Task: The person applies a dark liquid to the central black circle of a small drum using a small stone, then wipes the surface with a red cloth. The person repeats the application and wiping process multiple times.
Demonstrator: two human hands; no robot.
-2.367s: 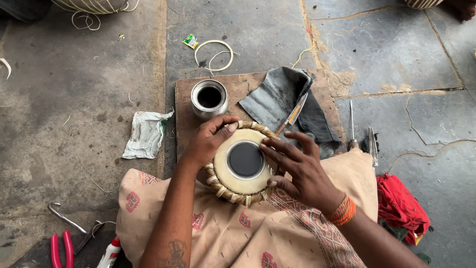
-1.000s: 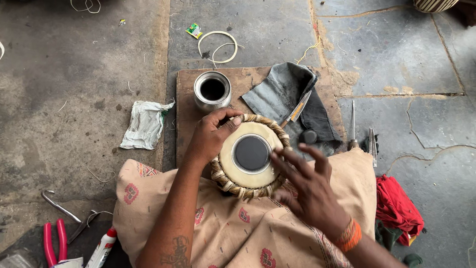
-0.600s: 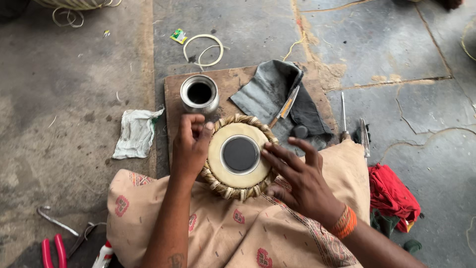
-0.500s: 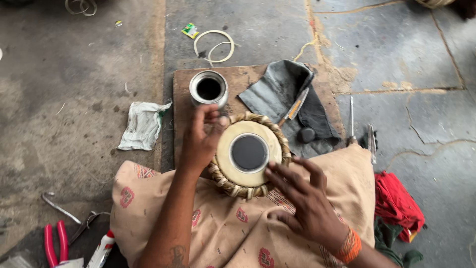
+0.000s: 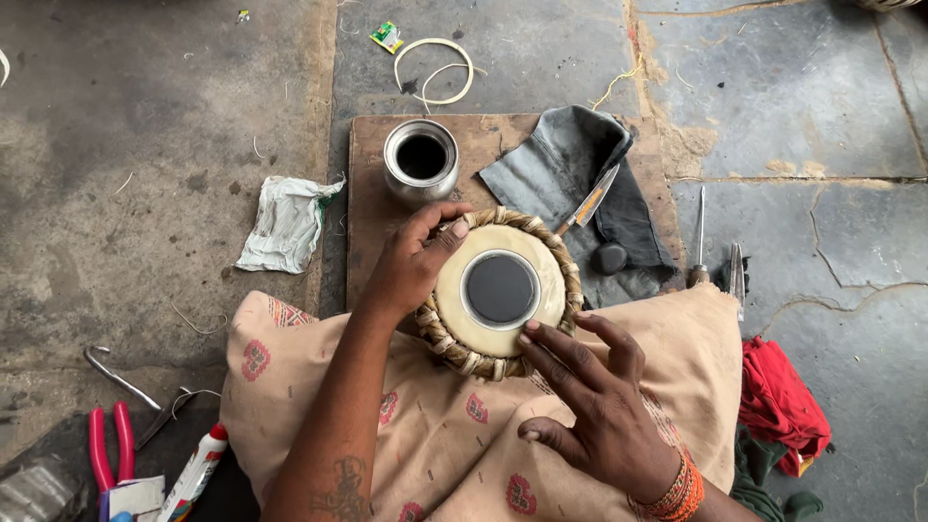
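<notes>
A small drum (image 5: pixel 498 290) with a cream skin, a round black centre patch and a braided rim rests on a beige patterned cloth (image 5: pixel 435 416) over my lap. My left hand (image 5: pixel 411 261) grips the drum's left rim, thumb on the top edge of the skin. My right hand (image 5: pixel 590 406) lies flat on the cloth at the drum's lower right, fingers spread, fingertips touching the braided rim. It holds nothing.
A wooden board (image 5: pixel 367 193) carries a steel cup (image 5: pixel 421 159) of black paste, a grey cloth (image 5: pixel 570 164), a knife (image 5: pixel 590 201) and a dark stone (image 5: pixel 609 257). Metal tools (image 5: pixel 701 237) and a red rag (image 5: pixel 783 401) lie right; a crumpled rag (image 5: pixel 285 222), red-handled pliers (image 5: pixel 106 449) and a tube (image 5: pixel 193 474) lie left.
My right hand has slid down off the drum skin to its lower right edge. My left hand stays on the left rim. The camera view has shifted slightly.
</notes>
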